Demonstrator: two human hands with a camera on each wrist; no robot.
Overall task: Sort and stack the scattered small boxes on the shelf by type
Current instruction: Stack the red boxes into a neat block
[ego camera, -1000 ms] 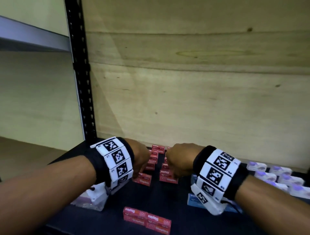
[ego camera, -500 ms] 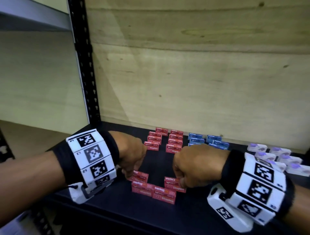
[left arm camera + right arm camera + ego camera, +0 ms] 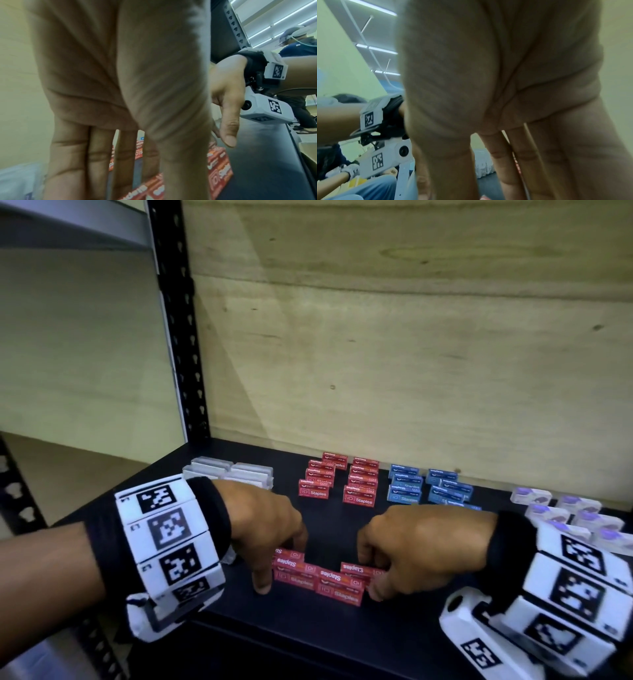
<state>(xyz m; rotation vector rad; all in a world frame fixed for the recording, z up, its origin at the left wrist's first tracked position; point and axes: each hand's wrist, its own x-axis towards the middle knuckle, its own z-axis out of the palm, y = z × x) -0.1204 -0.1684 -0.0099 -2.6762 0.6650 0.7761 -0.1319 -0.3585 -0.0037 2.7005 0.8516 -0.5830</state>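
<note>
Several red staples boxes (image 3: 337,587) sit bunched near the front edge of the black shelf (image 3: 342,642). My left hand (image 3: 279,566) pinches the bunch's left end, thumb at the front corner and fingers behind. My right hand (image 3: 371,575) pinches the right end the same way. In the left wrist view the left hand (image 3: 154,162) reaches down over the red boxes (image 3: 217,166). The palm of my right hand (image 3: 488,169) fills the right wrist view and hides most of the boxes.
Along the back stand two rows of red boxes (image 3: 342,479), blue boxes (image 3: 428,487), clear boxes (image 3: 229,474) at the left and white-purple boxes (image 3: 575,515) at the right. A wooden panel (image 3: 411,354) closes the back; a black post (image 3: 178,320) stands at the left.
Both hands came forward from the back rows, each carrying red boxes, and set them behind the pair at the front edge. They now hold the bunch from both ends.
</note>
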